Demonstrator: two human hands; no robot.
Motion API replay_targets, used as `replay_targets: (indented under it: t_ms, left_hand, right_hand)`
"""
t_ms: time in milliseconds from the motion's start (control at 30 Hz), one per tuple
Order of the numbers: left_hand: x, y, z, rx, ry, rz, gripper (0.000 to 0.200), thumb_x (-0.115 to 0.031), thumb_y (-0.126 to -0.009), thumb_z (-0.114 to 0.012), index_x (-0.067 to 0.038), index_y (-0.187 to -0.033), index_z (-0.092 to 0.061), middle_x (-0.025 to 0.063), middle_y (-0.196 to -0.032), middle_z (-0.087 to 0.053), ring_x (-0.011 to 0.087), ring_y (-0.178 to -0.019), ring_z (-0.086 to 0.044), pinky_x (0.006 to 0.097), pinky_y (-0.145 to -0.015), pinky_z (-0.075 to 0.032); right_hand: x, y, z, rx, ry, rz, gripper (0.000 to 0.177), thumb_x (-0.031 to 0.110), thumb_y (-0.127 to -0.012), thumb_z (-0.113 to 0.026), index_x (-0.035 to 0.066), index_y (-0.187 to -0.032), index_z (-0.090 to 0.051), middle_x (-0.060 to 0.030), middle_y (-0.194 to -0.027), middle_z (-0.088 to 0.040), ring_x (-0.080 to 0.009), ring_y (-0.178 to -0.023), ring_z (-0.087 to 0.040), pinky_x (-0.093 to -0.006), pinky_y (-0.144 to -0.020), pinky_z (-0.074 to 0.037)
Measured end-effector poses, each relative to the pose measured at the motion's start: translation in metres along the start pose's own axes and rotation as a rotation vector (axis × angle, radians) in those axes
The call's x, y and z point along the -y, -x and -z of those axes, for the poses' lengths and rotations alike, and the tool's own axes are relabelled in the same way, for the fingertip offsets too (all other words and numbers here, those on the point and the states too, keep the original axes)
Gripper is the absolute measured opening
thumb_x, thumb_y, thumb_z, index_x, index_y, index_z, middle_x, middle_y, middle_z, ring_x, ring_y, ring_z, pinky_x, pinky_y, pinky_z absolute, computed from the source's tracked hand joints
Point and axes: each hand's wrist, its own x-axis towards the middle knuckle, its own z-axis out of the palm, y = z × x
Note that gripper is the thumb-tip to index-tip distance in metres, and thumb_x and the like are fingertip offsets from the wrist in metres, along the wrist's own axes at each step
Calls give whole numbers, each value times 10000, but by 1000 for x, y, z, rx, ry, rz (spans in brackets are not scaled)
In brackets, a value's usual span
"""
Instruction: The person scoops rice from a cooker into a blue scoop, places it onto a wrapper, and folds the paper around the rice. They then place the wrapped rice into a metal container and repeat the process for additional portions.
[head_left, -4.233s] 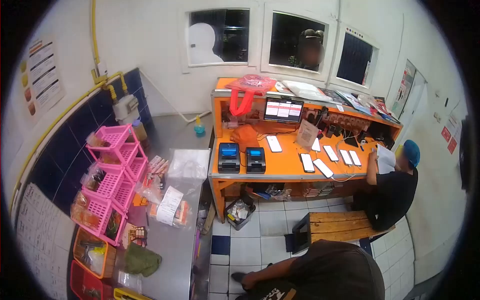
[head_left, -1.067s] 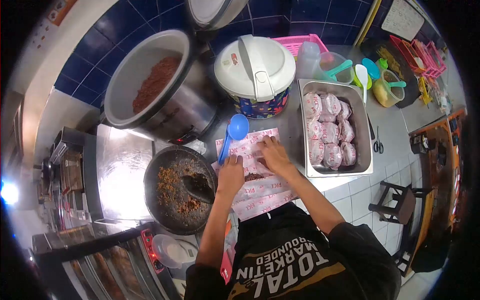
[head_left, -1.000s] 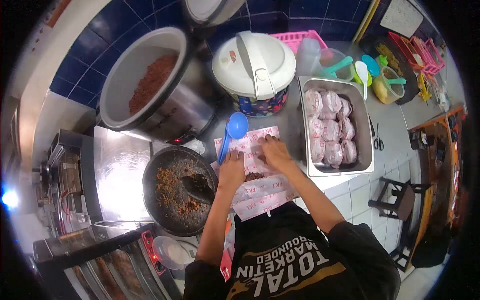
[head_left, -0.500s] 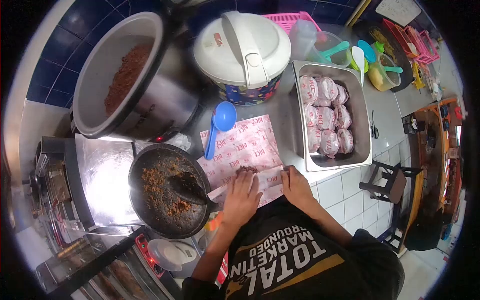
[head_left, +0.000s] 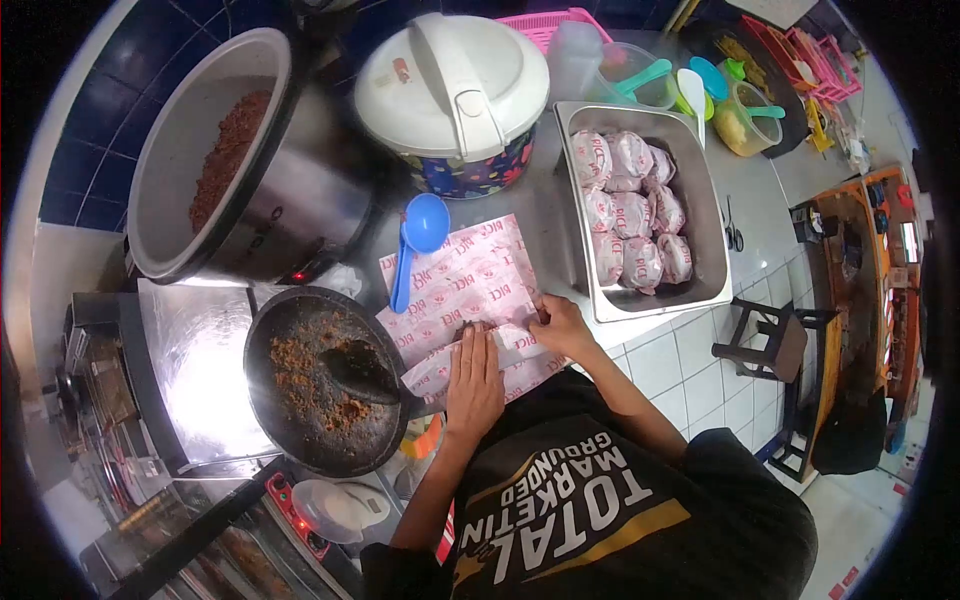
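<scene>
A pink-and-white sheet of printed wrapping paper (head_left: 478, 272) lies on the counter, its near edge folded over toward the far side. My left hand (head_left: 474, 388) presses on the fold with its fingers stretched out flat. At the right end of the fold, my right hand (head_left: 562, 328) pinches the paper's edge. Only a sliver of dark food shows by my left fingertips; the fold hides the rest. A blue scoop (head_left: 427, 222) rests on the paper's far left corner, clear of both hands.
Left of the paper sits a stone mortar (head_left: 285, 425) with brown paste and a pestle (head_left: 360, 370). Behind are an open cooker of reddish-brown rice (head_left: 232, 150) and a white-lidded rice container (head_left: 400, 95). A steel pan (head_left: 707, 230) at right holds several wrapped bundles (head_left: 632, 214).
The folded paper edge has moved farther over the food, covering most of it. My hands have shifted with the fold, and the whole view has moved slightly.
</scene>
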Motion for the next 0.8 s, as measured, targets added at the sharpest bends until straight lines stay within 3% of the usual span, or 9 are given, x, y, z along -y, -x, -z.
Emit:
replay_targets:
  t_ms: [133, 200, 233, 333, 367, 600, 700, 767, 800]
  left_hand:
    - [4, 2, -3, 13, -5, 25, 678, -169, -910, -572, 85, -1491, -334, 251, -1577, -318, 381, -1492, -280, 501, -1215, -251]
    - [3, 0, -5, -18, -9, 20, 658, -157, -911, -551, 84, -1487, -342, 251, -1568, -333, 384, -1484, -295, 502, -1214, -254]
    - [1, 1, -5, -21, -9, 25, 658, -157, -911, -551, 84, -1487, -342, 251, -1568, -333, 384, -1484, -295, 502, -1214, -254]
    - [3, 0, -3, -44, -16, 65, 646, -154, -915, -532, 85, -1485, -344, 250, -1564, -339, 382, -1479, -308, 501, -1214, -256]
    - [3, -1, -5, -45, -28, 41, 639, -156, -917, -528, 89, -1480, -351, 253, -1561, -342, 382, -1477, -310, 499, -1214, -256]
    - [-3, -6, -16, -93, -23, -18, 610, -134, -910, -522, 104, -1455, -391, 259, -1551, -353, 384, -1468, -321, 491, -1212, -261]
    - [-6, -8, -15, -110, -6, -8, 620, -123, -906, -527, 102, -1464, -379, 267, -1553, -344, 386, -1464, -324, 490, -1209, -268]
    - [-7, -9, -15, -112, -7, 3, 604, -122, -905, -531, 104, -1449, -395, 276, -1541, -351, 407, -1458, -323, 504, -1201, -277]
    - [-8, -9, -18, -111, -4, 18, 589, -120, -904, -536, 106, -1434, -411, 285, -1528, -358, 428, -1452, -321, 518, -1193, -287]
  right_hand:
    - [20, -2, 3, 75, -196, 51, 422, 349, -787, -808, -11, -959, -672, -167, -863, -707, -275, -835, -698, -388, -763, -540]
    - [32, -22, -10, -204, -200, 248, 415, 326, -794, -798, -30, -951, -653, -184, -831, -689, -288, -828, -700, -411, -742, -532]
    - [38, -36, -6, -32, -97, 217, 387, 271, -799, -773, -57, -966, -653, -236, -875, -685, -341, -868, -701, -437, -759, -534]
    - [45, -31, 4, -52, -36, 332, 374, 241, -802, -741, -75, -981, -649, -276, -950, -683, -404, -914, -686, -465, -791, -534]
    - [44, -21, 4, -182, 14, 451, 366, 240, -769, -757, -45, -985, -680, -269, -888, -687, -455, -862, -677, -464, -749, -548]
    - [92, -35, 14, -104, 135, 505, 337, 264, -774, -729, 12, -996, -704, -226, -966, -711, -395, -891, -695, -446, -778, -557]
    - [93, -52, 4, 52, 396, 432, 269, 219, -801, -709, 36, -997, -708, -176, -946, -720, -366, -889, -699, -439, -784, -555]
    - [76, -39, 7, -25, 306, 696, 182, 175, -845, -682, 65, -987, -715, -118, -945, -712, -334, -902, -691, -442, -780, -550]
    - [74, -25, 13, -24, 309, 698, 182, 175, -845, -682, 65, -987, -715, -118, -945, -712, -334, -902, -691, -442, -780, -550]
